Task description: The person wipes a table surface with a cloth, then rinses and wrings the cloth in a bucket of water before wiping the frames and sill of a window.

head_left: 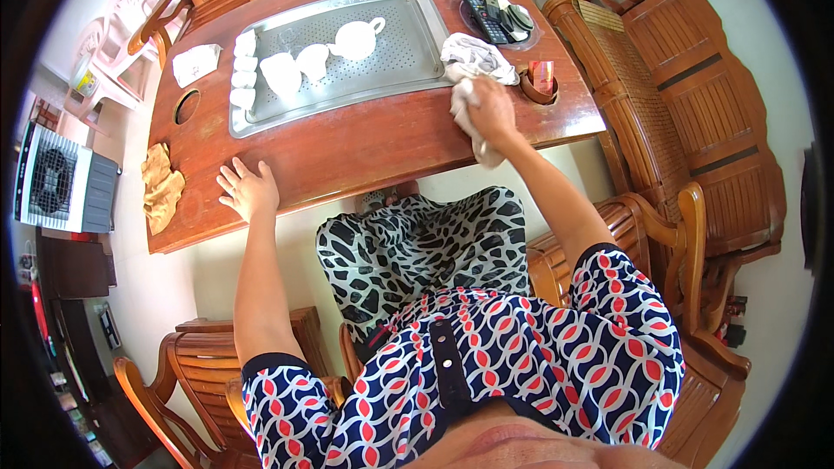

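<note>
My right hand (pixel 493 113) is closed round a whitish cloth (pixel 464 122) at the front right of the wooden table (pixel 373 148). The cloth's lower end hangs toward the table's near edge. Just beyond it lies a crumpled grey-white cloth (pixel 479 56), close to the tray's right corner; whether the two are joined I cannot tell. On the left, my left hand (pixel 250 189) rests flat on the tabletop with its fingers spread, holding nothing. Between my hands and farther off sits a perforated metal tray (pixel 401 61) with a white teapot (pixel 354 40) on it.
White cups (pixel 244 78) line the tray's left side, near white vessels (pixel 281 75). A tan cloth (pixel 162 188) lies at the table's left end. Remote controls (pixel 486 17) and a red box (pixel 542 75) are at the right. Wooden chairs (pixel 204 373) and a bench (pixel 695 104) surround the table.
</note>
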### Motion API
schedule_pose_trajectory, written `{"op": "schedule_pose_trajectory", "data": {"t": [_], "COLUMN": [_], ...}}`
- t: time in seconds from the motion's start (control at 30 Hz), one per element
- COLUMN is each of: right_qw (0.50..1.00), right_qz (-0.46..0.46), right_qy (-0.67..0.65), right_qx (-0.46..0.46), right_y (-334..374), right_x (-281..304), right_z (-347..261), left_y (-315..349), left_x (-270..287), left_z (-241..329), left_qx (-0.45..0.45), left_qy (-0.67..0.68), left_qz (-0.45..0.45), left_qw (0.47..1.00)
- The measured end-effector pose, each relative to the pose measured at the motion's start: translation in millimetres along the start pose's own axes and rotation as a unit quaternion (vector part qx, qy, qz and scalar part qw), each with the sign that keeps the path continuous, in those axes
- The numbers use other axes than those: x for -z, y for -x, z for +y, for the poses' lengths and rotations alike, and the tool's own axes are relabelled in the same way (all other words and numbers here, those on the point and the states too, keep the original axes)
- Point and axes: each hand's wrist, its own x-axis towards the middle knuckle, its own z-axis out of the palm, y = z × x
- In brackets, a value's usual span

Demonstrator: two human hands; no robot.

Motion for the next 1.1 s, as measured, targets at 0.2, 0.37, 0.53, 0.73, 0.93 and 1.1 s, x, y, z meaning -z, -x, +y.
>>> {"op": "schedule_pose_trajectory", "data": {"t": [0.2,0.37,0.53,0.73,0.93,1.1], "right_qw": [0.996,0.990,0.985,0.999,0.992,0.942], "right_qz": [-0.037,-0.090,-0.095,0.004,-0.068,-0.184], "right_qy": [0.080,0.084,0.120,0.052,-0.018,-0.115], "right_qx": [-0.031,-0.064,-0.074,-0.005,0.102,0.257], "right_y": [-46.5,-74.2,-86.1,-41.1,13.4,-3.3], "right_x": [-24.7,-35.7,-36.1,-37.9,-35.0,-27.2], "right_z": [29.6,1.0,-5.8,-4.6,-86.5,-111.0], "left_y": [5.5,9.0,8.5,3.4,-0.6,-1.6], "left_x": [3.0,13.0,11.7,-0.2,-1.1,1.1], "left_z": [2.9,-5.7,-3.3,1.3,-4.4,-3.4], "left_qx": [0.004,0.011,0.004,-0.006,0.003,0.007], "left_qy": [0.013,-0.002,0.009,0.015,-0.004,0.003], "left_qz": [0.000,-0.009,-0.012,-0.001,0.000,-0.004], "left_qw": [1.000,1.000,1.000,1.000,1.000,1.000]}}
